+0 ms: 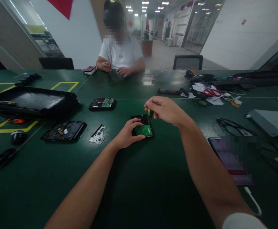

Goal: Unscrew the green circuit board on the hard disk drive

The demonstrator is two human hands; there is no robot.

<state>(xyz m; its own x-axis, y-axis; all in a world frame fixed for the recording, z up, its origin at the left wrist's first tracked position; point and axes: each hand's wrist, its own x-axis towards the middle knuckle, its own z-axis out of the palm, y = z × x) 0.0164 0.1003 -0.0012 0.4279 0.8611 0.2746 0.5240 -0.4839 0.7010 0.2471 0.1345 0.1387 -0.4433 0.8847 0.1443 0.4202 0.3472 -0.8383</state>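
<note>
A small black hard drive (pixel 142 126) with a green circuit board on top lies on the dark green table (pixel 139 178), just ahead of me. My left hand (pixel 128 134) grips the drive's left side, thumb and fingers curled round it. My right hand (pixel 164 109) hovers above the drive's far end, fingers pinched on a small screwdriver (pixel 149 112) with a yellow and black handle that points down at the drive.
A second drive (pixel 102 104), an opened drive (pixel 64 130) and a loose circuit board (pixel 98 135) lie to the left, beyond them a black tray (pixel 31 101). A phone (pixel 229 159), cables and red scissors (pixel 212 92) are on the right. A person sits across the table.
</note>
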